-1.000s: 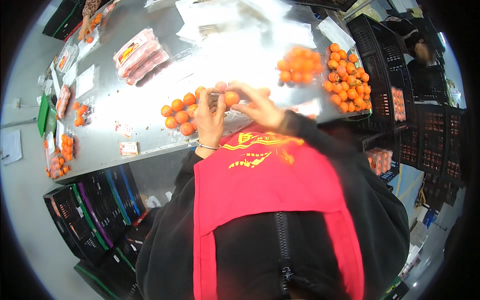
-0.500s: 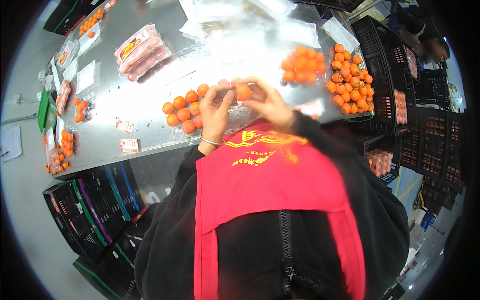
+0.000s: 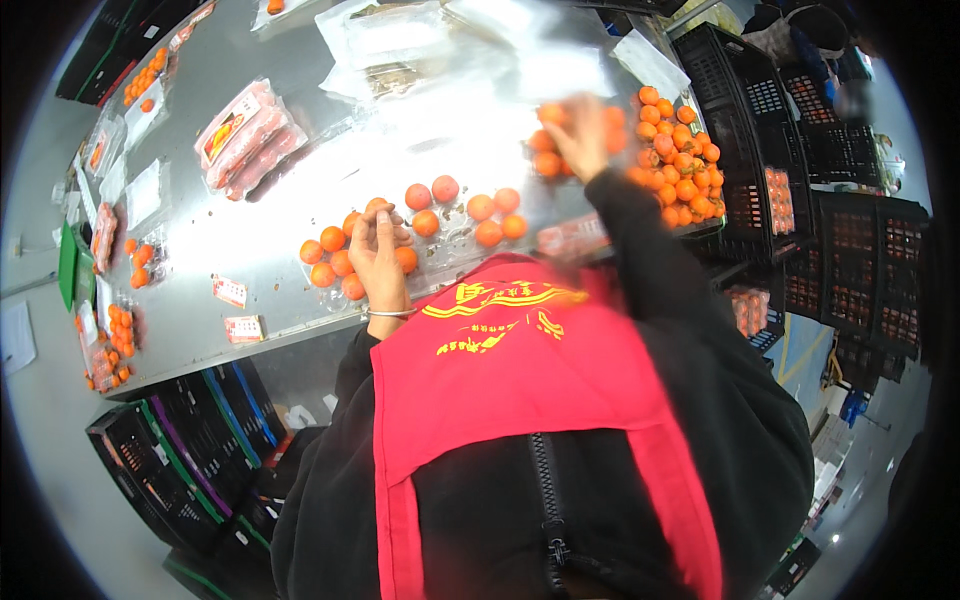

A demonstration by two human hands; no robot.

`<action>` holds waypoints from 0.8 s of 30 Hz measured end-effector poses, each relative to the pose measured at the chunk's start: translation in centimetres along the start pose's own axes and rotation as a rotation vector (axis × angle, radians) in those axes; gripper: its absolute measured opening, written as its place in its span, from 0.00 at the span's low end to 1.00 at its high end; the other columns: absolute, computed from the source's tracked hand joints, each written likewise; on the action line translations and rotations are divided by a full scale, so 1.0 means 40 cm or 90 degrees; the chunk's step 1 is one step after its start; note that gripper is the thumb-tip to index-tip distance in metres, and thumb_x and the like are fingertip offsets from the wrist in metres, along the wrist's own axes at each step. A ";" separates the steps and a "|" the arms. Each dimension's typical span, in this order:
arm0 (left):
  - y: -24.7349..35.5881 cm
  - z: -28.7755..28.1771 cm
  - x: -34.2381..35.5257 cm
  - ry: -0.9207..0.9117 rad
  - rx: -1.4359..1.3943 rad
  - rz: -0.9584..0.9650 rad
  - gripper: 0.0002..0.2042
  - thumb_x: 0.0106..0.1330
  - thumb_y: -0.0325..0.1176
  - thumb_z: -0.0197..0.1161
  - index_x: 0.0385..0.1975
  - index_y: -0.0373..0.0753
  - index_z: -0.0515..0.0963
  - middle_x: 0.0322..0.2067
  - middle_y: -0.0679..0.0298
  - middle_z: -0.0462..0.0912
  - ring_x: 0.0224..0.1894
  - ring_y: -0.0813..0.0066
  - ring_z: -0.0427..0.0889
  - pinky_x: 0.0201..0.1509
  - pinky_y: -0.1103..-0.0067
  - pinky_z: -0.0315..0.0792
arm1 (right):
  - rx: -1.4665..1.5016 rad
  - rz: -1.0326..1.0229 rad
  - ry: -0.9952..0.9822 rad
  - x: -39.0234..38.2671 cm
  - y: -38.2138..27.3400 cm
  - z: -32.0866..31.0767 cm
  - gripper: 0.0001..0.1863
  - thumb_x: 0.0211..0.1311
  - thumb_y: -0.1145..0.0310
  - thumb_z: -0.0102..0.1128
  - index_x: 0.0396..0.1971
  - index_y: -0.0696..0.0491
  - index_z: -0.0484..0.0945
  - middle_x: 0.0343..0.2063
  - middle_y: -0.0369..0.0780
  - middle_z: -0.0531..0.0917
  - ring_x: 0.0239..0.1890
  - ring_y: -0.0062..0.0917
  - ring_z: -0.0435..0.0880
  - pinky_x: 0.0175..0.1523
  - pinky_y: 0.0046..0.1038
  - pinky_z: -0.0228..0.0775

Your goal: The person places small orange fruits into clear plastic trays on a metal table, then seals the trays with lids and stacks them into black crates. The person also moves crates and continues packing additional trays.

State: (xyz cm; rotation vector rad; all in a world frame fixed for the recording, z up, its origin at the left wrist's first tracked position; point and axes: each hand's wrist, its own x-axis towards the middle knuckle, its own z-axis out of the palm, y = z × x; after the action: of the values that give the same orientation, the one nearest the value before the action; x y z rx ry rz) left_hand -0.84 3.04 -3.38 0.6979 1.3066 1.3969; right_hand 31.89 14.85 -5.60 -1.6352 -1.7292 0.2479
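Note:
My left hand (image 3: 383, 245) is at the near tray of orange fruit (image 3: 338, 264), its fingers bent together near the fruit; what they hold is unclear. To its right, more round fruit (image 3: 445, 189) sits in clear plastic packing in small groups. My right hand (image 3: 575, 135) is stretched out to a blurred cluster of orange fruit (image 3: 545, 165), its fingers smeared by motion, so I cannot tell whether they grip one. Beside that cluster lies a larger heap of the fruit (image 3: 685, 185). A blurred red-and-clear package (image 3: 570, 238) is at the table's near edge.
The steel table (image 3: 190, 310) carries pink packaged trays (image 3: 250, 135), white sheets (image 3: 385, 40), two small cards (image 3: 243, 328) and bagged fruit (image 3: 120, 330) at left. Black crates stand at right (image 3: 850, 270) and below left (image 3: 160, 460). A person (image 3: 800, 40) is at the upper right.
My right hand has moved up and right from beside my left hand to the fruit cluster. My left hand has moved slightly down and left. The other person's hand at upper left has gone from view.

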 end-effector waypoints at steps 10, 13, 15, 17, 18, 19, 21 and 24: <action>-0.012 -0.005 0.033 -0.026 0.032 -0.007 0.11 0.80 0.36 0.56 0.50 0.35 0.78 0.38 0.65 0.81 0.32 0.83 0.78 0.38 0.85 0.74 | -0.149 -0.102 -0.257 0.103 0.065 0.033 0.15 0.58 0.70 0.67 0.46 0.53 0.82 0.39 0.43 0.83 0.46 0.43 0.80 0.55 0.40 0.73; -0.013 -0.003 0.035 -0.032 0.041 -0.012 0.11 0.80 0.35 0.56 0.50 0.35 0.78 0.38 0.65 0.81 0.32 0.83 0.78 0.38 0.85 0.75 | -0.117 -0.120 -0.239 0.102 0.076 0.007 0.16 0.64 0.69 0.63 0.51 0.53 0.83 0.42 0.42 0.84 0.48 0.43 0.80 0.55 0.39 0.72; -0.012 -0.004 0.036 -0.030 0.045 -0.022 0.11 0.80 0.35 0.56 0.50 0.35 0.78 0.38 0.65 0.81 0.33 0.83 0.78 0.38 0.85 0.75 | -0.098 -0.195 -0.142 0.083 0.084 -0.043 0.15 0.64 0.69 0.63 0.50 0.54 0.83 0.42 0.42 0.84 0.48 0.42 0.80 0.56 0.39 0.72; -0.013 -0.010 0.034 -0.015 0.044 -0.011 0.11 0.79 0.35 0.57 0.49 0.35 0.79 0.37 0.66 0.81 0.32 0.84 0.78 0.37 0.85 0.74 | -0.097 -0.198 -0.059 0.044 0.080 -0.095 0.14 0.63 0.70 0.65 0.48 0.55 0.83 0.40 0.43 0.84 0.43 0.41 0.83 0.50 0.37 0.74; -0.011 -0.019 0.033 -0.008 0.054 -0.009 0.10 0.79 0.35 0.57 0.49 0.35 0.79 0.37 0.66 0.81 0.32 0.84 0.78 0.37 0.85 0.74 | 0.057 -0.095 -0.058 0.006 0.064 -0.098 0.12 0.63 0.70 0.65 0.46 0.55 0.84 0.38 0.43 0.84 0.41 0.40 0.83 0.47 0.37 0.75; -0.011 -0.025 0.037 -0.011 0.050 0.020 0.10 0.79 0.35 0.57 0.49 0.36 0.79 0.36 0.67 0.81 0.32 0.85 0.78 0.37 0.85 0.74 | 0.130 -0.016 -0.078 -0.022 0.047 -0.101 0.11 0.63 0.70 0.65 0.44 0.55 0.84 0.36 0.43 0.85 0.38 0.39 0.84 0.45 0.37 0.75; -0.010 -0.034 0.042 0.016 0.067 0.013 0.10 0.79 0.34 0.57 0.49 0.36 0.79 0.36 0.66 0.81 0.32 0.85 0.78 0.37 0.85 0.75 | 0.007 -0.125 -0.150 -0.075 0.010 -0.112 0.07 0.62 0.70 0.66 0.38 0.55 0.84 0.31 0.43 0.85 0.36 0.37 0.84 0.43 0.37 0.75; -0.006 -0.038 0.042 0.037 0.072 0.011 0.10 0.79 0.34 0.57 0.49 0.35 0.79 0.36 0.66 0.82 0.32 0.84 0.78 0.37 0.84 0.75 | 0.129 -0.153 -0.207 -0.132 -0.091 -0.004 0.10 0.60 0.68 0.68 0.40 0.54 0.83 0.35 0.44 0.84 0.38 0.39 0.84 0.44 0.37 0.76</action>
State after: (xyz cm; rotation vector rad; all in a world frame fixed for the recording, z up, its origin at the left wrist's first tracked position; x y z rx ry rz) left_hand -2.63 4.06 -4.37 0.7513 1.4371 1.3739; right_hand 28.73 9.27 -5.26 -1.2785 -2.0482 0.5778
